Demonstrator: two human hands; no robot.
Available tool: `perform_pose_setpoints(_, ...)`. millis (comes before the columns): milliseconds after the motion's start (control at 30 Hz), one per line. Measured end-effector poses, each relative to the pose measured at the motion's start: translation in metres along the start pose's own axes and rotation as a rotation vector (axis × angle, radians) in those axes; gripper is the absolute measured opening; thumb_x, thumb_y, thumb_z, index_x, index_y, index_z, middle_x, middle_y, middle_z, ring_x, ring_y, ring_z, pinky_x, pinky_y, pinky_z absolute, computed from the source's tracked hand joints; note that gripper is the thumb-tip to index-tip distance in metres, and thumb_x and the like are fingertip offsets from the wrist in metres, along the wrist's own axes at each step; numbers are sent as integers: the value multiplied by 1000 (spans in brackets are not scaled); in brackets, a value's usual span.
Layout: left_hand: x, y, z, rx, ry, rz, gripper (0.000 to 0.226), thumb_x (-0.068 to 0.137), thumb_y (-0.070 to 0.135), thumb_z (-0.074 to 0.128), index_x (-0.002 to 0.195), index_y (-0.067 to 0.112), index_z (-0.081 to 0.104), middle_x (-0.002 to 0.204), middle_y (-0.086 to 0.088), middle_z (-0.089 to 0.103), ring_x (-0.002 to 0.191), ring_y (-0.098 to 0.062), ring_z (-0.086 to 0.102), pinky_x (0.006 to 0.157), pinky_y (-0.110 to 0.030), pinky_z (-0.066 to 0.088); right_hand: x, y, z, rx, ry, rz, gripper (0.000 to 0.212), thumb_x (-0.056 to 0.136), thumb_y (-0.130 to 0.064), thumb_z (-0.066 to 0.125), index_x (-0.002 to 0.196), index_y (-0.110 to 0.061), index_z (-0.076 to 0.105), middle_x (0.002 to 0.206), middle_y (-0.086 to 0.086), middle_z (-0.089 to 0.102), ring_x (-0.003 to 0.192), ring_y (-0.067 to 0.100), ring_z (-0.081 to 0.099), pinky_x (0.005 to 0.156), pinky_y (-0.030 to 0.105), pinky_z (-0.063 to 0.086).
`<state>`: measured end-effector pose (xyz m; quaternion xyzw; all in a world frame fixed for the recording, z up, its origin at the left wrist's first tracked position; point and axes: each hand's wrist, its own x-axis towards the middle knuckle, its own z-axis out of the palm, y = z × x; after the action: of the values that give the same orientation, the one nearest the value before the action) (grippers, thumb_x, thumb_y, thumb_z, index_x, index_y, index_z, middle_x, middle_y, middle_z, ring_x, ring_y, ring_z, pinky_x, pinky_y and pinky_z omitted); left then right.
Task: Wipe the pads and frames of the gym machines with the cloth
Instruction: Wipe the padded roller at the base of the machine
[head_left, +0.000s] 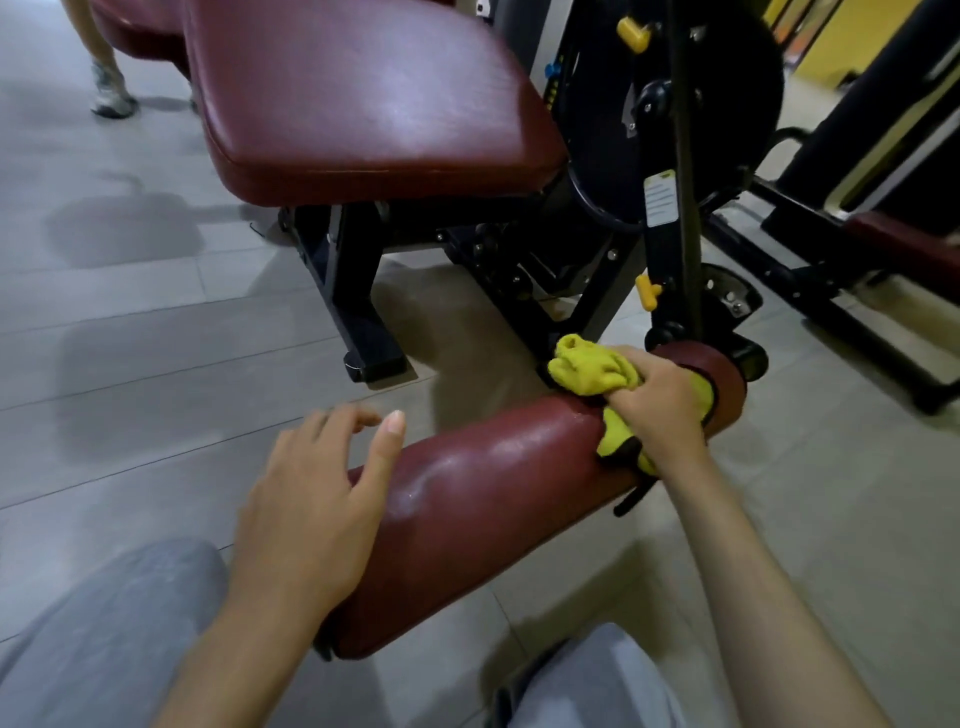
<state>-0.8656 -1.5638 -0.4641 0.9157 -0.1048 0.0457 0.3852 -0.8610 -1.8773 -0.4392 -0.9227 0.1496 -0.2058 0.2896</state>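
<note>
The right hand (660, 400) has its fingers curled tight round a bunched yellow cloth (592, 369) and presses it down on the dark red roller pad (478, 499), close to the far end of that pad. The wrist is bent over the top of the roller and the forearm reaches out straight, I think so that the weight goes down into the cloth. One part of the cloth hangs down the near side of the roller, under the wrist.

The left hand (311, 499) holds nothing. Its fingers are spread and loose, with the palm over the near end of the roller; probably it is there to stop the roller from turning. If it really touches, I cannot tell.

Just beyond the roller's far end stands the black lever arm (680, 208) with a yellow knob (648, 291). Above and behind the roller is the big red seat pad (363, 98) on its black frame (343, 270).
</note>
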Motion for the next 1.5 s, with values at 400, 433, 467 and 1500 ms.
perform_pose_setpoints(400,-3,3,0,7,19,-15,46,100,72,26,106,39,57,108,18,53,105,-8,46,85,-35,36,-36,-13,18,193,19,-80,34,79,-37,60,108,-29,78,110,-17,74,106,9,68,88,29,51)
perform_pose_setpoints(433,-4,3,0,32,21,-11,49,98,73,25,107,38,58,109,18,51,105,-7,44,87,-35,35,-33,-6,19,183,63,-67,36,80,-35,59,110,-27,78,109,-16,74,106,10,69,89,29,51)
perform_pose_setpoints(467,-4,3,-1,45,22,-14,52,96,74,23,108,39,59,109,18,50,105,-6,41,89,-34,33,-26,4,18,169,106,-31,38,79,-32,57,110,-25,77,106,-14,74,104,14,69,89,30,51)
perform_pose_setpoints(1500,-16,7,0,87,27,-40,49,101,65,27,117,33,60,114,8,60,107,-15,46,85,-42,38,70,64,-24,-292,319,259,27,91,-31,46,84,-17,67,81,7,67,79,36,61,68,39,49)
